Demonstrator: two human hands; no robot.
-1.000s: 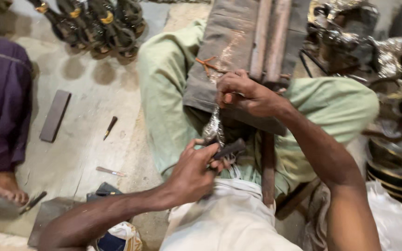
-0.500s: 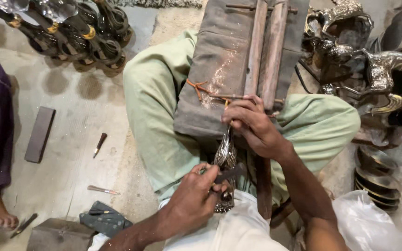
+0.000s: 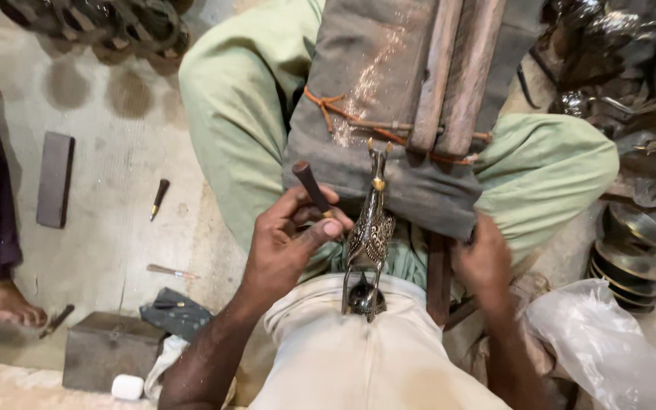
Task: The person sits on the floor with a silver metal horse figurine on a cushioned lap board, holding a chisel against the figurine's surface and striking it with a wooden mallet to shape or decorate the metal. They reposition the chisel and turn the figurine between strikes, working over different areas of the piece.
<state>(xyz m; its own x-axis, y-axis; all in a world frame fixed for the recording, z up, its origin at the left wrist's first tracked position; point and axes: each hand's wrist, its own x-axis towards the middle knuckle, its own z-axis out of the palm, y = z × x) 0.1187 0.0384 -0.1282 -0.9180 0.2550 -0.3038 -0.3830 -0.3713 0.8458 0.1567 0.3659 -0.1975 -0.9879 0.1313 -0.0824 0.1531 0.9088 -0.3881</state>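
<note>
Head view | our left hand [image 3: 286,243] grips a dark-handled tool [image 3: 311,186] beside the metal animal figurine [image 3: 370,235] standing on our lap against the cloth-wrapped block [image 3: 366,91] | right hand [image 3: 484,262] blurred, grip unclear

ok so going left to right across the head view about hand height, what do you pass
dark flat stone → small pointed tool → left hand gripping a dark-handled tool → engraved metal animal figurine → right hand → stacked metal bowls
</note>
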